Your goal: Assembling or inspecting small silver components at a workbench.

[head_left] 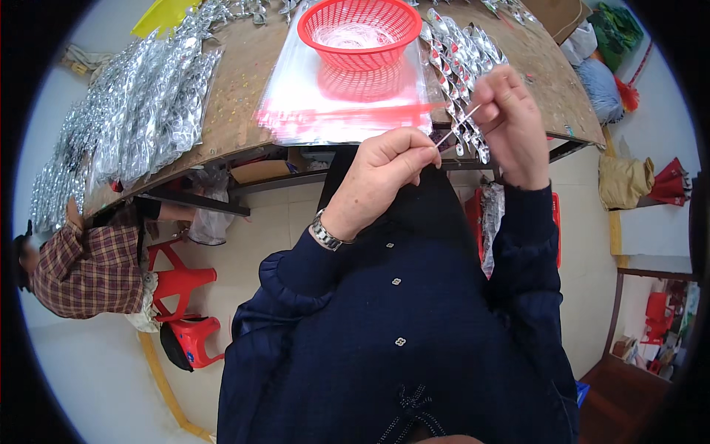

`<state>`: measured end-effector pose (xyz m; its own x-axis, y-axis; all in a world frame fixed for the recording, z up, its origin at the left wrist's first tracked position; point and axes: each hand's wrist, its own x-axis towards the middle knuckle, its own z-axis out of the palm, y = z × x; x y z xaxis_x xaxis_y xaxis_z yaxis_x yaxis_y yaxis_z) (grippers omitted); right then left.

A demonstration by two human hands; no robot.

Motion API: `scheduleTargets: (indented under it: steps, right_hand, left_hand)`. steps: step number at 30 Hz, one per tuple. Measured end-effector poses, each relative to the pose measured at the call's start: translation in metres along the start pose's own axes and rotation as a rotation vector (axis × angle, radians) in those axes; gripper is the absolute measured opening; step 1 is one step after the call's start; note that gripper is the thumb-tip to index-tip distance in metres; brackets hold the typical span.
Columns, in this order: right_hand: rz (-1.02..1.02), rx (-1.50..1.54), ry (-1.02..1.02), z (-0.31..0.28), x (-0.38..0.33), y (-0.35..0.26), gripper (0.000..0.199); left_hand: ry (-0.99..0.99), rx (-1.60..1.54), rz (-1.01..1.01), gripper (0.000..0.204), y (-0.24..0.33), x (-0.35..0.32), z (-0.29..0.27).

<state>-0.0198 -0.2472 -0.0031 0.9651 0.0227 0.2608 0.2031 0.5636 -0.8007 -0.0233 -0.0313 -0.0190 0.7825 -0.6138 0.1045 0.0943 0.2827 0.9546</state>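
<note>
A thin, clear strip (457,126) is stretched between both hands, just in front of the table's near edge. The left hand (388,166) pinches its lower end between thumb and forefinger, fingers curled closed; the right hand (506,118) pinches the upper end, fingers likewise closed on it. Just behind the strip lies a row of small silver packets (458,55), running away from the right hand. Beyond the left hand sits a stack of clear bags with a red band (344,107), a red basket (359,33) on top. Far left of the grip, heaps of silver packets (140,103) cover the wooden table (240,81); another person in a plaid sleeve (85,266) sits there beside a red stool (185,285).
</note>
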Motion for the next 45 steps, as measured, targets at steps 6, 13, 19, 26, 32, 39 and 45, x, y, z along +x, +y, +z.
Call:
scheduleTargets:
  steps: [6, 13, 19, 26, 32, 39, 45]
  right_hand:
    - [-0.156, 0.056, 0.096, -0.049, 0.014, -0.030, 0.009]
    - [-0.093, -0.142, 0.075, -0.013, 0.002, -0.014, 0.010]
    - [0.075, -0.256, -0.017, 0.015, -0.002, 0.009, 0.010]
    - [-0.099, -0.068, 0.194, -0.059, 0.015, -0.022, 0.011]
    - [-0.063, -0.145, 0.140, -0.022, 0.000, -0.018, 0.012]
    - [-0.098, -0.133, 0.141, 0.011, -0.005, -0.023, 0.012]
    - [-0.071, -0.293, 0.193, 0.000, -0.013, -0.021, 0.007]
  left_hand:
    - [-0.008, 0.100, 0.047, 0.012, 0.002, -0.009, -0.012]
    - [0.031, -0.031, -0.041, 0.014, -0.003, -0.001, -0.010]
    - [-0.002, -0.031, -0.096, 0.015, -0.007, -0.001, -0.006]
    - [-0.020, -0.060, -0.076, 0.010, -0.001, -0.013, -0.024]
    - [-0.061, 0.020, -0.055, 0.011, -0.015, -0.005, -0.022]
    - [-0.260, 0.416, 0.129, 0.018, -0.033, 0.004, -0.020]
    - [-0.091, 0.277, 0.067, 0.023, -0.023, 0.007, -0.024]
